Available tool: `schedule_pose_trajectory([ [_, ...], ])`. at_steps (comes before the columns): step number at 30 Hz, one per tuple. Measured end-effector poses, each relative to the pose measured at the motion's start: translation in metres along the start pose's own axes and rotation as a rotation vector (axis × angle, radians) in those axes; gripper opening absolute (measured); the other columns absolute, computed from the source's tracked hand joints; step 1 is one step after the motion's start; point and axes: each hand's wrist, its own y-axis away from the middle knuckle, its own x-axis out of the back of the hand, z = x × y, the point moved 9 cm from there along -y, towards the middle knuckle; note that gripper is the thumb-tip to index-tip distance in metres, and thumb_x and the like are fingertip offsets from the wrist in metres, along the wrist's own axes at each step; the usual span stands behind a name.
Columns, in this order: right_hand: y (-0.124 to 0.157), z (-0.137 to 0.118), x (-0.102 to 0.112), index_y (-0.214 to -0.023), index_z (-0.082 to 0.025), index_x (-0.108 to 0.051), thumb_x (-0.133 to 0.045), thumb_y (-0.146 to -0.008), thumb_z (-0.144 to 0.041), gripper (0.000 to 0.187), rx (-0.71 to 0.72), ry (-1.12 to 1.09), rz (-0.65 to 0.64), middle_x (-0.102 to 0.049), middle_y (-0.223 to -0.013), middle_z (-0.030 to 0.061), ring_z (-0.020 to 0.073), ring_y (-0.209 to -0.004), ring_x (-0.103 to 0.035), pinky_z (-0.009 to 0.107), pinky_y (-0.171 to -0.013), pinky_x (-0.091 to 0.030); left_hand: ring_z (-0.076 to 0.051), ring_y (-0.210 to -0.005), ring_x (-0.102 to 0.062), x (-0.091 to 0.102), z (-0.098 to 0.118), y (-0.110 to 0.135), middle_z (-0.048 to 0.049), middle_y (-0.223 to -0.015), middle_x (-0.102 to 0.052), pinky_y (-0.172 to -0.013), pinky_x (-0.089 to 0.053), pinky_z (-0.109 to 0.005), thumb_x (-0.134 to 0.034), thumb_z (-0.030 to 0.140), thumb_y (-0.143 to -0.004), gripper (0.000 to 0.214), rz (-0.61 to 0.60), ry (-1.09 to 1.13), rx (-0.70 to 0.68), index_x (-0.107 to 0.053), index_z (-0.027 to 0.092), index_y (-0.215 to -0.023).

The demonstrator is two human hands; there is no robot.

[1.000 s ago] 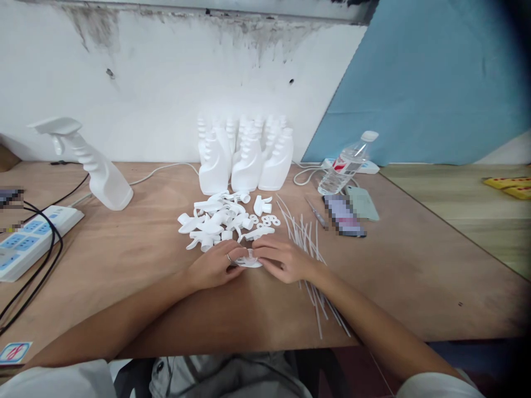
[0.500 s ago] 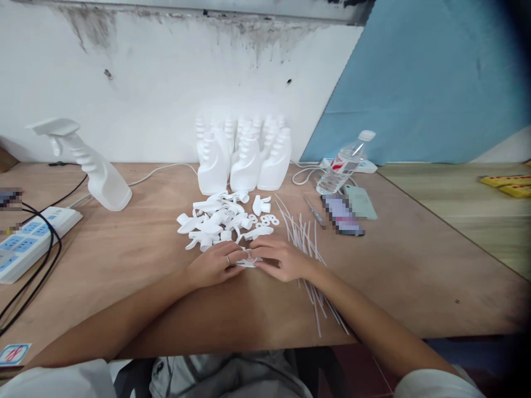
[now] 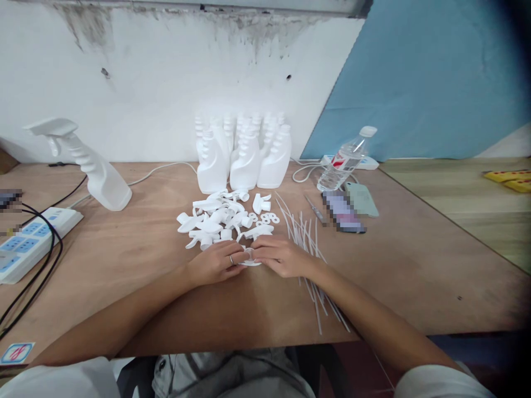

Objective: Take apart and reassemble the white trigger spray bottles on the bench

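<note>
Between my two hands is a white trigger spray head (image 3: 250, 262), mostly covered by fingers, its round opening seeming to face up. My left hand (image 3: 216, 262), with a ring on one finger, is closed around its left side. From the right, the fingers of my right hand (image 3: 282, 256) pinch at its opening; whether they also hold a small ring there I cannot tell. Just beyond the hands lies a heap of white trigger spray heads (image 3: 215, 218), with several small white washers (image 3: 265, 218) at its right. Thin white tubes (image 3: 309, 249) are spread under and beside my right forearm.
Several white bottles (image 3: 244, 166) stand at the back. An assembled spray bottle (image 3: 103, 177) and a power strip (image 3: 41, 237) are on the left. To the right are a knife-like tool (image 3: 316, 210), a phone (image 3: 343, 213), a pale green object (image 3: 363, 200) and a water bottle (image 3: 342, 166).
The fingers of my right hand have drawn closer together at the spray head's opening. My left hand keeps its hold, nearly in place.
</note>
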Motion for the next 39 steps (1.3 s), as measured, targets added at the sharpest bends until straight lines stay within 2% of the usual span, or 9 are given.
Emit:
schedule_pose_trajectory([
  [8,0.000,-0.001,0.008,-0.097,-0.018,-0.066,-0.051,-0.090,-0.016,0.016,-0.028,-0.113,0.057,-0.065,-0.098,0.0102,0.0177,-0.091,-0.062,0.032,-0.081,-0.050,-0.017,-0.088,-0.058,-0.003,0.000,0.001,-0.0077,-0.095,-0.062,-0.077,-0.048,-0.028,-0.047,0.023,-0.092,0.019,-0.010,-0.003,0.024,-0.051,0.017,-0.109],
  [12,0.005,0.012,0.041,-0.106,-0.019,-0.065,-0.053,-0.089,-0.015,0.021,-0.103,-0.099,0.272,-0.068,-0.101,0.0097,0.0199,-0.097,-0.063,0.035,-0.085,-0.051,-0.016,-0.082,-0.058,-0.001,-0.007,0.001,-0.0061,-0.093,-0.061,-0.071,-0.047,-0.025,-0.048,0.023,-0.091,0.018,0.011,0.045,0.149,-0.047,0.018,-0.108],
  [15,0.020,0.036,0.073,-0.099,-0.021,-0.068,-0.052,-0.089,-0.015,0.019,-0.214,0.094,0.458,-0.071,-0.094,0.0073,0.0199,-0.089,-0.066,0.035,-0.081,-0.051,-0.015,-0.082,-0.058,0.000,-0.009,0.000,-0.0045,-0.093,-0.061,-0.071,-0.047,-0.024,-0.052,0.023,-0.088,0.026,-0.001,0.077,0.209,-0.045,0.019,-0.113],
  [16,0.024,0.045,0.079,-0.098,-0.020,-0.068,-0.052,-0.089,-0.015,0.019,-0.254,0.182,0.458,-0.071,-0.092,0.0070,0.0201,-0.087,-0.066,0.035,-0.081,-0.051,-0.016,-0.083,-0.058,0.000,-0.008,-0.001,-0.0045,-0.093,-0.060,-0.072,-0.047,-0.025,-0.052,0.022,-0.088,0.028,-0.001,0.070,0.202,-0.045,0.019,-0.115],
  [20,0.041,0.078,0.093,-0.093,-0.018,-0.069,-0.050,-0.089,-0.019,0.019,-0.363,0.476,0.397,-0.073,-0.088,0.0081,0.0222,-0.080,-0.067,0.036,-0.080,-0.048,-0.016,-0.082,-0.056,0.001,-0.001,-0.003,-0.0047,-0.090,-0.058,-0.073,-0.047,-0.026,-0.050,0.018,-0.086,0.029,0.027,0.011,0.148,-0.046,0.018,-0.115],
  [24,0.051,0.099,0.097,-0.089,-0.018,-0.069,-0.048,-0.089,-0.022,0.022,-0.530,0.587,0.307,-0.073,-0.086,0.0081,0.0216,-0.075,-0.066,0.032,-0.076,-0.046,-0.017,-0.081,-0.056,-0.001,0.000,-0.002,-0.0045,-0.088,-0.059,-0.073,-0.047,-0.027,-0.050,0.016,-0.083,0.031,0.058,-0.023,0.125,-0.046,0.018,-0.113],
  [28,0.057,0.113,0.094,-0.081,-0.018,-0.069,-0.049,-0.087,-0.026,0.023,-0.696,0.582,0.186,-0.071,-0.076,0.0064,0.0198,-0.068,-0.062,0.029,-0.065,-0.040,-0.017,-0.080,-0.056,-0.001,0.001,-0.001,-0.0044,-0.087,-0.059,-0.072,-0.047,-0.027,-0.052,0.016,-0.082,0.033,0.080,-0.064,0.095,-0.046,0.018,-0.114],
  [33,0.069,0.134,0.080,-0.062,-0.019,-0.061,-0.058,-0.081,-0.047,0.034,-0.839,0.509,0.050,-0.065,-0.065,0.0038,0.0178,-0.063,-0.058,0.027,-0.058,-0.036,-0.019,-0.083,-0.056,0.001,0.003,0.000,-0.0060,-0.090,-0.061,-0.075,-0.048,-0.030,-0.050,0.019,-0.086,0.031,0.080,-0.069,0.076,-0.044,0.017,-0.116],
  [39,0.079,0.148,0.070,-0.065,-0.019,-0.063,-0.056,-0.080,-0.036,0.023,-0.968,0.401,0.018,-0.067,-0.066,0.0031,0.0168,-0.063,-0.060,0.025,-0.057,-0.036,-0.019,-0.084,-0.057,-0.002,0.001,0.000,-0.0062,-0.089,-0.061,-0.075,-0.048,-0.031,-0.049,0.020,-0.087,0.030,0.044,-0.062,0.098,-0.044,0.017,-0.117],
])
